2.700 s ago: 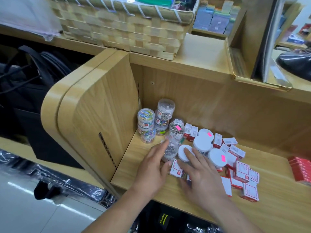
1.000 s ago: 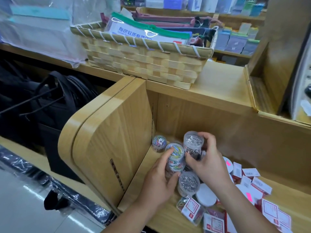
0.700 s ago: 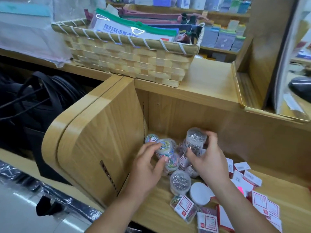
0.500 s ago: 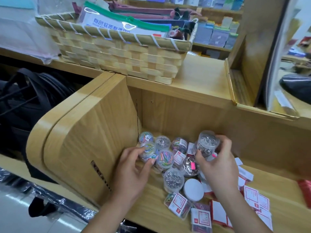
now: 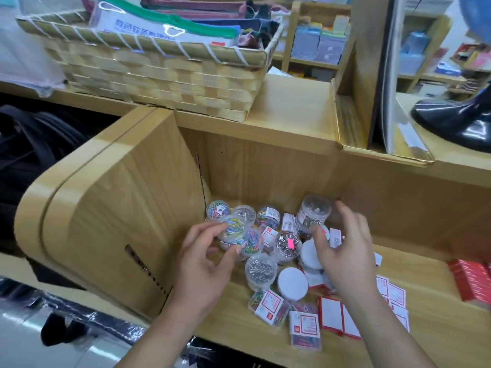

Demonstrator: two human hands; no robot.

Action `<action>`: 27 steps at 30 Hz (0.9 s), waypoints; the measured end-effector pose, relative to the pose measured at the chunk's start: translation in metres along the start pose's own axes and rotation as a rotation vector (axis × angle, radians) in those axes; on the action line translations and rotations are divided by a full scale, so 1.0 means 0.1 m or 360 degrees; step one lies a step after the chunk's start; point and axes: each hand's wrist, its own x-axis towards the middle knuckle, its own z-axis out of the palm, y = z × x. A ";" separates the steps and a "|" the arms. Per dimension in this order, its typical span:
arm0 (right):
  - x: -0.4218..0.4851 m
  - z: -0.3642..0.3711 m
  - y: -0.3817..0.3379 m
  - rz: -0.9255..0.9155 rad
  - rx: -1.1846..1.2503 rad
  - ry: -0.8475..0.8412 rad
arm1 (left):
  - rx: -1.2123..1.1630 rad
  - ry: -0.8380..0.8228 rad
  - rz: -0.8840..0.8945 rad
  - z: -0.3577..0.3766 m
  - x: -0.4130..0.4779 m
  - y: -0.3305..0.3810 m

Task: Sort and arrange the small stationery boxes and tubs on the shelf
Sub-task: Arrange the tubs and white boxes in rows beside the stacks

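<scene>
Several small clear tubs of coloured paper clips and silver pins crowd the back left corner of the wooden shelf (image 5: 233, 330). My left hand (image 5: 204, 264) grips a tub of coloured clips (image 5: 233, 229) between thumb and fingers. My right hand (image 5: 345, 251) holds a taller clear tub of silver clips (image 5: 314, 211), raised above the rest. Between my hands sit a pin tub with a pink sticker (image 5: 288, 243), another pin tub (image 5: 260, 269) and white-lidded tubs (image 5: 292, 284). Small red-and-white boxes (image 5: 332, 317) lie scattered in front and to the right.
The shelf's curved wooden side panel (image 5: 119, 208) closes off the left. A woven basket (image 5: 159, 73) of pouches stands on the top above. Red boxes (image 5: 470, 282) are stacked at the far right. Black bags (image 5: 29, 144) hang at the left.
My hands left the white-lidded tubs and moved back to the corner tubs. The stacked tubs there now sit lower and spread out. My right hand lifted the silver clip tub to the right.
</scene>
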 end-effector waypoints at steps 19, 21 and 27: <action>-0.02 0.15 -0.58 0.0449 0.0752 -0.0446 | 0.0420 -0.0266 -0.0360 0.27 0.09 -0.06; -0.04 0.13 -0.57 0.0443 0.0773 -0.0426 | 0.0519 -0.0334 -0.0430 0.35 0.14 -0.03; 0.00 0.24 -0.53 0.0379 0.0684 -0.0420 | 0.0275 -0.0230 -0.0662 0.41 0.20 -0.06</action>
